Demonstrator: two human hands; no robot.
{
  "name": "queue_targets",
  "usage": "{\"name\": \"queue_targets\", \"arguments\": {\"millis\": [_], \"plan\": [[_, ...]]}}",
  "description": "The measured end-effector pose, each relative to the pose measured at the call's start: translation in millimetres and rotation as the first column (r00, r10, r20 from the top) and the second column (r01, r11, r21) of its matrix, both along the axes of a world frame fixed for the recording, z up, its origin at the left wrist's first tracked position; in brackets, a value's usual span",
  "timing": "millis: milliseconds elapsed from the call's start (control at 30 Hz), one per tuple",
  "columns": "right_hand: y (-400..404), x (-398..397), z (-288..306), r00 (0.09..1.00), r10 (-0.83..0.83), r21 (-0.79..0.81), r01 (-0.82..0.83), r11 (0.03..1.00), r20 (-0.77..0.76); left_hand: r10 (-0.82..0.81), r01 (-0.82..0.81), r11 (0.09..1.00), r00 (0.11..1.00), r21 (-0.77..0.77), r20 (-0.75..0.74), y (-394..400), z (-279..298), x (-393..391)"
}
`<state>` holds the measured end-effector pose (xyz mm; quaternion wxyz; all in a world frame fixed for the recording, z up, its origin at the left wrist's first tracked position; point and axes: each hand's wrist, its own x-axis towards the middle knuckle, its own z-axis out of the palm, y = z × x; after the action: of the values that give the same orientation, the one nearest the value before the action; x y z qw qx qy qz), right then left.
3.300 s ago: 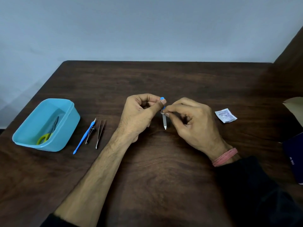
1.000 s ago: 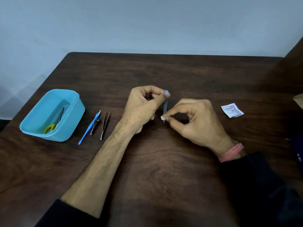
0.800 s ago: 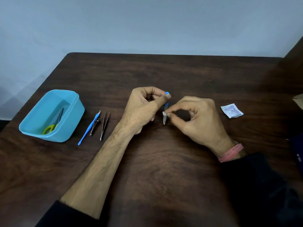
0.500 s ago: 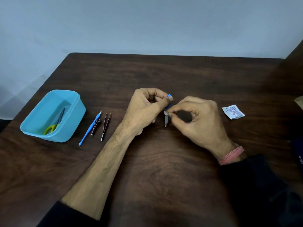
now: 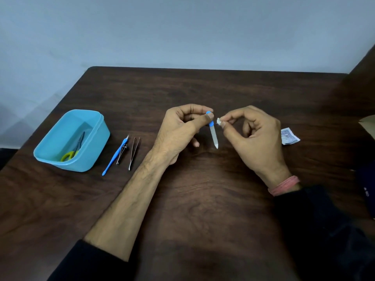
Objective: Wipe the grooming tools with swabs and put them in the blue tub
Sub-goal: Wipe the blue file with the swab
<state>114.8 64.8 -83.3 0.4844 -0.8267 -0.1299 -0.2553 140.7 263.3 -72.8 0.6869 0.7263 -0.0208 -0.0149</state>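
My left hand [image 5: 180,130] pinches the blue handle of a nail file [image 5: 214,136], whose pale blade points down just above the table. My right hand [image 5: 253,136] pinches a small white swab [image 5: 218,121] a little to the right of the file's handle, not touching the blade. The blue tub [image 5: 97,142] stands at the left with yellow-handled scissors [image 5: 71,154] inside. Beside the tub lie a blue cuticle pusher [image 5: 114,158], a small nail clipper [image 5: 122,152] and tweezers [image 5: 134,153].
A torn white swab wrapper [image 5: 288,136] lies right of my right hand. A tan box corner [image 5: 368,123] and a dark object [image 5: 367,191] sit at the right edge. The dark wooden table [image 5: 203,199] ends at a pale wall behind.
My right hand has lifted the swab off the file's blade and drawn it up and to the right. The whole blade now shows. The left hand still holds the file.
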Motion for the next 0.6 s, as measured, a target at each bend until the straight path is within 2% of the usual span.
{"name": "queue_targets", "arguments": {"millis": [167,267,333,433,467,533,600], "plan": [[5.1,-6.9,-1.3,0.992,0.042,0.146,-0.025,0.989,-0.119,0.005,-0.006,0.999,1.0,-0.037,-0.025,1.9,6.9,-16.4],[10.9,-17.2,2.9,0.973,0.09,0.393,0.001,0.92,-0.214,0.097,-0.112,0.978,0.991,-0.177,-0.092,9.1,9.7,-39.7],[17.9,-25.0,4.8,0.956,0.092,0.542,0.077,0.837,-0.278,0.183,-0.227,0.916,0.97,-0.331,-0.159,9.2,9.0,-59.4],[41.6,-44.4,8.1,0.923,0.113,0.629,0.158,0.761,-0.368,0.268,-0.374,0.74,0.926,-0.559,-0.265,6.3,8.9,-91.6],[50.5,-51.2,9.8,0.915,0.136,0.64,0.154,0.753,-0.379,0.305,-0.415,0.7,0.91,-0.581,-0.282,6.0,10.4,-101.1],[66.8,-62.4,14.2,0.911,0.179,0.655,0.121,0.746,-0.372,0.421,-0.495,0.68,0.867,-0.54,-0.265,8.0,15.1,-119.0],[85.3,-69.2,21.3,0.906,0.234,0.684,0.079,0.725,-0.353,0.582,-0.586,0.656,0.794,-0.475,-0.176,18.7,21.5,-134.1]]}}
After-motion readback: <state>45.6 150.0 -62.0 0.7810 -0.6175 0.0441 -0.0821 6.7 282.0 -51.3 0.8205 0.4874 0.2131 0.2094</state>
